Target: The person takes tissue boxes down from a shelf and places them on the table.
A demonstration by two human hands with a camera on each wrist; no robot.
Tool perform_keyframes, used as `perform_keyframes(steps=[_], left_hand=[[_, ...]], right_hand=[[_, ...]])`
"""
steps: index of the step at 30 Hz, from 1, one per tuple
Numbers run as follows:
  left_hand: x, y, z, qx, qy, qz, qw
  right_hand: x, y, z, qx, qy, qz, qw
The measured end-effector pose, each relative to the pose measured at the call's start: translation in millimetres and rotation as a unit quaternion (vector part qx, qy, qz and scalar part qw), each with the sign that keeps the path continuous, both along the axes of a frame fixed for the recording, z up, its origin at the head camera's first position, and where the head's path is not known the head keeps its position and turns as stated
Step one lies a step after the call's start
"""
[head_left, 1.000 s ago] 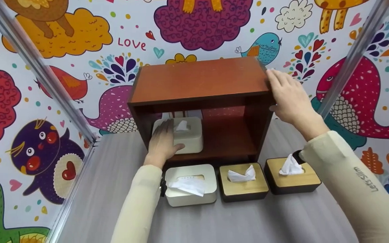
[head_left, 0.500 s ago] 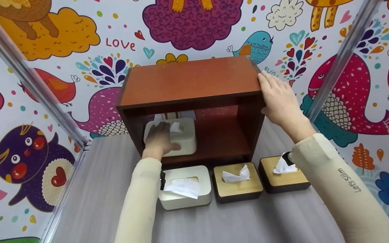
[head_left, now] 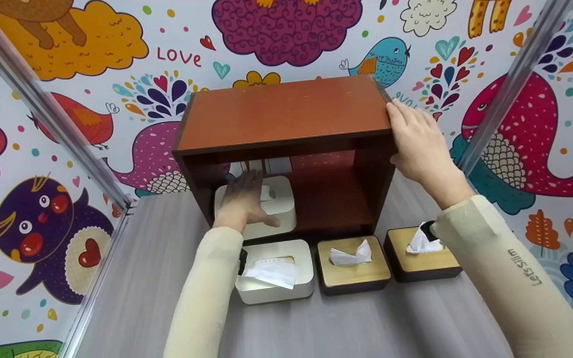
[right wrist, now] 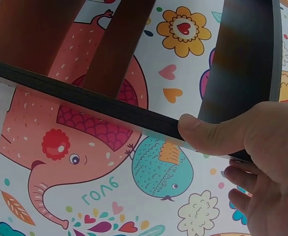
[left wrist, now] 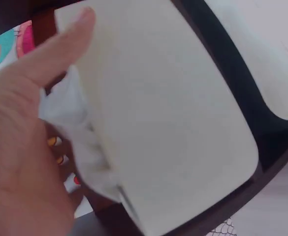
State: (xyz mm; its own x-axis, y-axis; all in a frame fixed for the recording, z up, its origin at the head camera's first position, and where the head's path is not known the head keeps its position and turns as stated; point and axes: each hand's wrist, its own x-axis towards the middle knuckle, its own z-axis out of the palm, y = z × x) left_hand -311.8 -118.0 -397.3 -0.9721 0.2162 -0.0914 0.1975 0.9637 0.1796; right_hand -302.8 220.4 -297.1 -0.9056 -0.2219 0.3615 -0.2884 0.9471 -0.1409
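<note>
A cream tissue box [head_left: 282,219] with a white tissue showing on top sits in the left part of a reddish-brown wooden shelf [head_left: 286,114]. Over its top lies my left hand [head_left: 241,201], fingers stretched toward the back, thumb spread near the front edge. In the left wrist view the thumb overlaps a corner of the tissue box [left wrist: 168,118], and the crumpled tissue [left wrist: 80,123] shows between palm and box. My right hand [head_left: 422,146] holds the shelf's right side, fingertips at the top corner. The right wrist view shows its thumb hooked over the dark panel edge [right wrist: 109,108].
In front of the shelf, on the grey table [head_left: 137,298], stand another cream tissue box [head_left: 266,293] and two dark tissue boxes with wooden lids, one in the middle [head_left: 353,276] and one at right [head_left: 416,266]. A patterned wall [head_left: 316,44] rises close behind.
The tissue box inside the shelf has come forward to the shelf's front edge. My left fingers have straightened over its top. My right hand keeps its place on the shelf; the head view has shifted slightly.
</note>
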Motion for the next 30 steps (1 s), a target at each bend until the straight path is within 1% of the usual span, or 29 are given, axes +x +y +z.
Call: perform_keyframes(steps=[3, 6, 8, 9, 12, 15, 17, 21, 24, 30], left_hand=[[-1.9, 3.4, -3.3, 0.011, -0.019, -0.005, 0.9998], [-2.4, 6.0, -4.1, 0.022, -0.03, 0.007, 0.9993], [-2.2, 8.4, -2.6, 0.02, -0.031, 0.009, 0.9993], [-1.6, 9.8, -1.3, 0.015, -0.031, 0.009, 0.9994], [0.4, 13.8, 2.0, -0.019, -0.029, 0.0, 0.9994], [1.8, 16.6, 2.6, -0.045, -0.03, -0.008, 0.9985], [2.4, 15.9, 1.3, -0.048, -0.024, -0.017, 0.9985], [2.8, 12.7, -3.4, -0.034, -0.006, -0.031, 0.9989], [4.1, 11.0, -6.3, -0.03, 0.006, -0.036, 0.9989], [9.4, 11.8, -12.1, -0.047, 0.042, -0.042, 0.9971]], right_hand=[[0.3, 1.1, 0.1, 0.001, -0.003, 0.0, 1.0], [0.2, 1.0, 0.6, 0.001, -0.005, 0.002, 1.0], [-0.3, 1.1, 1.3, 0.001, -0.006, 0.002, 1.0], [-0.5, 1.2, 1.6, 0.0, -0.006, 0.002, 1.0], [-0.7, 1.9, 2.3, 0.0, -0.01, 0.003, 1.0], [-1.0, 4.4, 1.3, 0.009, -0.011, 0.008, 1.0], [-0.4, 5.3, 1.4, 0.019, -0.008, 0.014, 1.0], [0.0, 7.0, 2.0, 0.032, -0.004, 0.02, 0.999], [0.0, 6.3, 2.1, 0.026, -0.009, 0.018, 0.999], [-0.3, 4.5, 1.7, 0.012, -0.019, 0.013, 1.0]])
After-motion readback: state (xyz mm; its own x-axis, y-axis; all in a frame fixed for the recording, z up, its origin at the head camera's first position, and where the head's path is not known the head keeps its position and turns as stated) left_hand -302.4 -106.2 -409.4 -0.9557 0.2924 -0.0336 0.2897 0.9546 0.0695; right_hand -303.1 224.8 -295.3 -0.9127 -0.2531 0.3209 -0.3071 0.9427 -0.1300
